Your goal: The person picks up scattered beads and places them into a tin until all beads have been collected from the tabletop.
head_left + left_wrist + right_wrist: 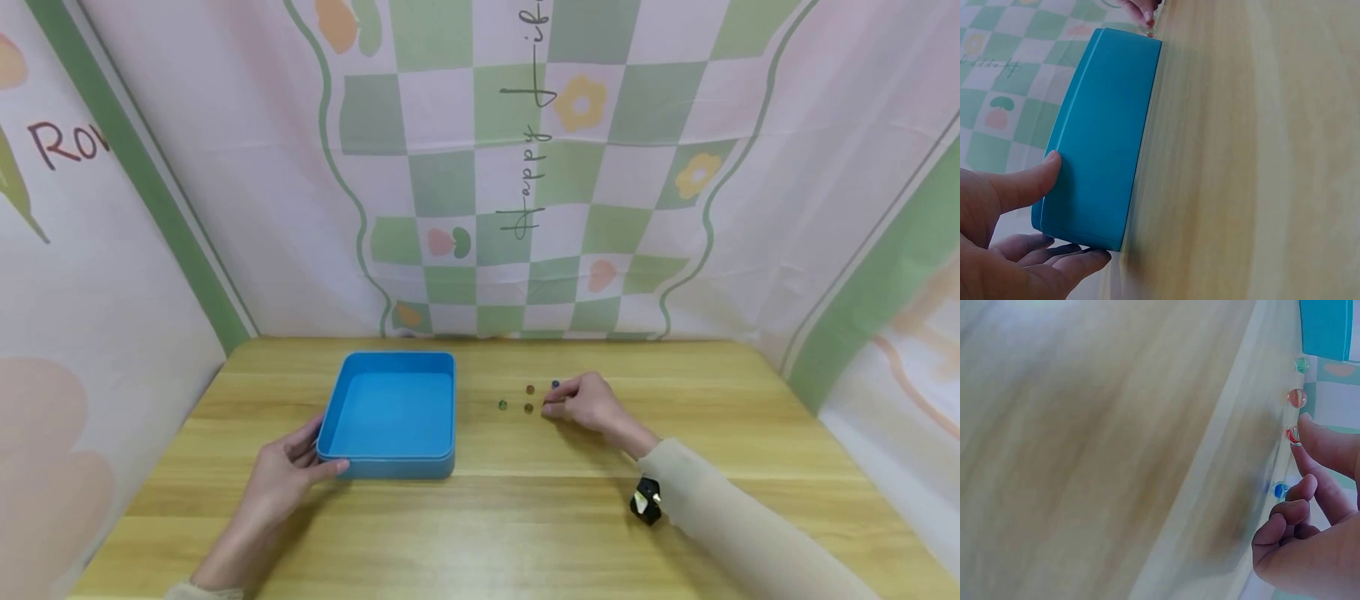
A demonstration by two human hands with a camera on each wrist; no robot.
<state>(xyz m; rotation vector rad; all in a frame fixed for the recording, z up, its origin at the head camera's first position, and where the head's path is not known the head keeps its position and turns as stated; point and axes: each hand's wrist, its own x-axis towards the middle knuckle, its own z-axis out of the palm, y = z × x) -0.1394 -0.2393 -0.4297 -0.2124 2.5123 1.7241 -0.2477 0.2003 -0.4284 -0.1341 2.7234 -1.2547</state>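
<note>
My left hand (281,477) grips the near left corner of a square blue box (386,468), thumb on its front wall and fingers against its left side. The left wrist view shows that thumb pressed to the blue wall (1094,137). Right of the box, my right hand (592,402) pinches a red-streaked glass marble (1294,435) between thumb and index finger, low over the table. Its other fingers are curled in. Close by lie a green marble (502,405), a reddish marble (530,389), an amber-brown marble (528,408) and a blue marble (556,384).
The box stands uncovered on a wooden table (495,533), its inside floor bare. A printed curtain (510,192) hangs behind the table's back edge, with more cloth at both sides. A black device (646,501) sits at the right wrist.
</note>
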